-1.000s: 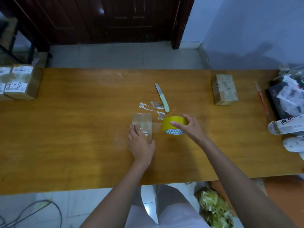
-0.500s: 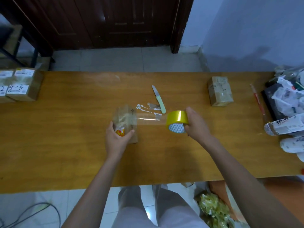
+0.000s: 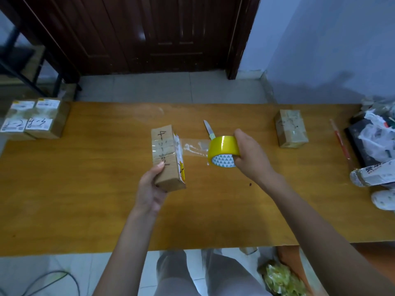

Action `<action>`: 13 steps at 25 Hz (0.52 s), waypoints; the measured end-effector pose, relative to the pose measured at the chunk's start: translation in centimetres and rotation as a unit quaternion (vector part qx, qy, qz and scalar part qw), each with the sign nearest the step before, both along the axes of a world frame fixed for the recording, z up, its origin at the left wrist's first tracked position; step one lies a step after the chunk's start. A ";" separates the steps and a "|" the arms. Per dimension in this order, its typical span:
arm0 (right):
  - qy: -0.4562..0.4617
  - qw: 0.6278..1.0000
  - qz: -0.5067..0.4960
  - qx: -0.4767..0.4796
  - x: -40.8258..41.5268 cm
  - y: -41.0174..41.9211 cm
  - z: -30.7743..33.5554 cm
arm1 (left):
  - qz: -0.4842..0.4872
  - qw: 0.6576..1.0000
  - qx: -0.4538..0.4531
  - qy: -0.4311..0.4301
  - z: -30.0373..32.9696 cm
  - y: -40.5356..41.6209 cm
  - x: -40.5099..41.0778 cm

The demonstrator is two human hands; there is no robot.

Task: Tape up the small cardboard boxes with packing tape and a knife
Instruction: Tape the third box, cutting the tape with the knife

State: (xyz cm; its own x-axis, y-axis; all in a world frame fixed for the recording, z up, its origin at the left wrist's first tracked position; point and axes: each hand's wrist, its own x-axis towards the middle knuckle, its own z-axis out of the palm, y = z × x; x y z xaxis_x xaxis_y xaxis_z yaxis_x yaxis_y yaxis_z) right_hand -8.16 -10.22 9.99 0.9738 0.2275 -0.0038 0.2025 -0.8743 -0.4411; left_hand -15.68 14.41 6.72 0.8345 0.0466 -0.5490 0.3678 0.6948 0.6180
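My left hand (image 3: 150, 189) grips the near end of a small cardboard box (image 3: 166, 159), lifted and tilted over the wooden table (image 3: 85, 199). Handwriting runs along the box's top. My right hand (image 3: 250, 154) holds a yellow roll of packing tape (image 3: 223, 150) just right of the box. A clear strip of tape (image 3: 193, 147) stretches from the roll to the box's right side. The knife (image 3: 208, 129) lies on the table behind the roll, its blade showing and its handle mostly hidden.
Two labelled boxes (image 3: 34, 118) sit at the table's far left corner, and another taped box (image 3: 291, 128) at the far right. A red stick (image 3: 339, 137) and a pile of bags and packets (image 3: 376, 142) crowd the right end. Cables lie on the floor at lower left.
The box has gone from lying on the table under my left hand to lifted and turned. My right hand pulled the roll away rightward, drawing out a strip of tape.
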 end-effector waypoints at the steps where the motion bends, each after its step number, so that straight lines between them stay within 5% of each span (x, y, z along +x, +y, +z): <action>1: 0.004 1.000 0.002 0.012 -0.1 0.4 0.3 | 0.001 0.999 -0.042 -0.007 0.3 -0.1 -0.2; 7: 0.012 0.999 0.031 0.030 0.6 2.8 2.3 | 0.051 0.986 -0.158 -0.019 1.8 -0.1 0.3; 13: -0.054 0.994 0.051 -0.085 1.2 5.0 3.9 | 0.053 0.984 -0.170 -0.029 2.1 1.6 0.4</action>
